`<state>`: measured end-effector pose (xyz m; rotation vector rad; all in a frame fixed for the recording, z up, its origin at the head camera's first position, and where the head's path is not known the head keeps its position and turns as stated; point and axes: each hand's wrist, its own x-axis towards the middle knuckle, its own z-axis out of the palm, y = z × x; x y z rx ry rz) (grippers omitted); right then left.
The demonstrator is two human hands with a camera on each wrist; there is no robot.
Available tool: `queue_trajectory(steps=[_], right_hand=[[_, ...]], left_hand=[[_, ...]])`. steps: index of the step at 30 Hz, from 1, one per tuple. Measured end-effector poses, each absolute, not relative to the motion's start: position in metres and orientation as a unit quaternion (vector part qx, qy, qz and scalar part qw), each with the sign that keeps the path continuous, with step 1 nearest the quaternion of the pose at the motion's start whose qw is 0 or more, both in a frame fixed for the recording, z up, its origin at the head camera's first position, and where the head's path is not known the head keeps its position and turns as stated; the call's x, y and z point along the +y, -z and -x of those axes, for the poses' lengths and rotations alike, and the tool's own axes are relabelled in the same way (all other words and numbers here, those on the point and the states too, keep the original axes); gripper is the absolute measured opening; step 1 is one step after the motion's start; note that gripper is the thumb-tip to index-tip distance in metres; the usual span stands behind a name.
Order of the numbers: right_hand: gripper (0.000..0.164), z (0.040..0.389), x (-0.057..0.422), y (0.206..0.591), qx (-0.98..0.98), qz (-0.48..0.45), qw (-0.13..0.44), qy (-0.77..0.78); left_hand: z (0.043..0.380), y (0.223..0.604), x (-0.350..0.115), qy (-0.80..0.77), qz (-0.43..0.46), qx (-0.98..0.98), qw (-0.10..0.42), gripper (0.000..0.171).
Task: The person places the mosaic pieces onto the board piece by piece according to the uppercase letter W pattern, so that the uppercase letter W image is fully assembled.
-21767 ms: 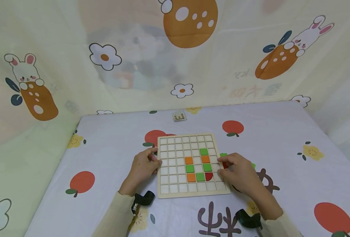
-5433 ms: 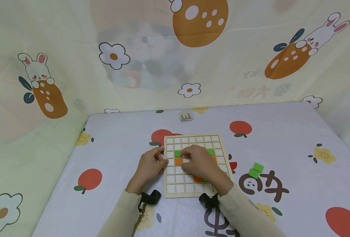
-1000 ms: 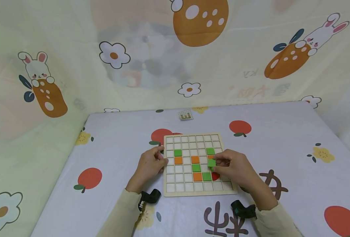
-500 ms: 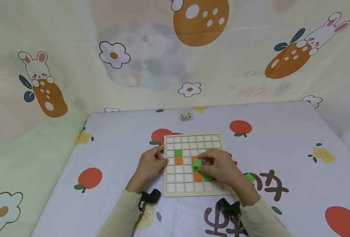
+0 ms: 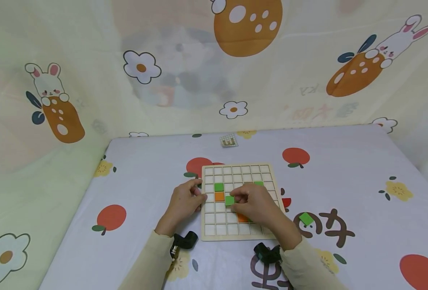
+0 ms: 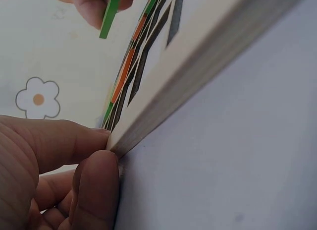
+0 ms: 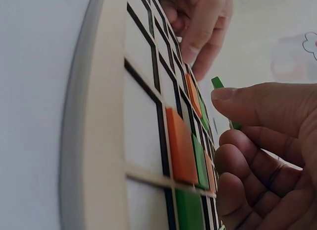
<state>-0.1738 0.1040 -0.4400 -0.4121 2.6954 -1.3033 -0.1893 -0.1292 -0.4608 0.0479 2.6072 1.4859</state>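
A wooden grid board (image 5: 214,237) lies on the tablecloth, with green and orange square tiles in some cells. My left hand (image 5: 181,201) holds the board's left edge, thumb and forefinger at the rim in the left wrist view. My right hand (image 5: 257,205) pinches a green square tile (image 5: 229,200) between thumb and forefinger. In the right wrist view this tile (image 7: 216,83) is raised above the cells. From the head it overlaps the column just right of an orange tile (image 5: 219,196) and a green one (image 5: 219,187). My right hand hides several other tiles.
One loose green tile (image 5: 306,219) lies on the cloth right of the board. A red piece (image 5: 286,202) sits near the board's right edge. A small card with a printed grid (image 5: 229,140) lies behind the board, before the fabric backdrop (image 5: 185,121).
Over the last second my right hand has carried the green tile leftward across the board. A green and an orange tile have joined the left side since the oldest frame. My left hand stays put.
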Motion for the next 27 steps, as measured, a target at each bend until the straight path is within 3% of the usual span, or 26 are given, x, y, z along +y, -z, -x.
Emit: queue_trajectory(steps=[27], right_hand=[[0.022,0.169,0.074,0.444,0.916,0.124,0.079,0.372]], left_hand=[[0.191,0.463,-0.130,-0.497,-0.024,0.865,0.066,0.050]])
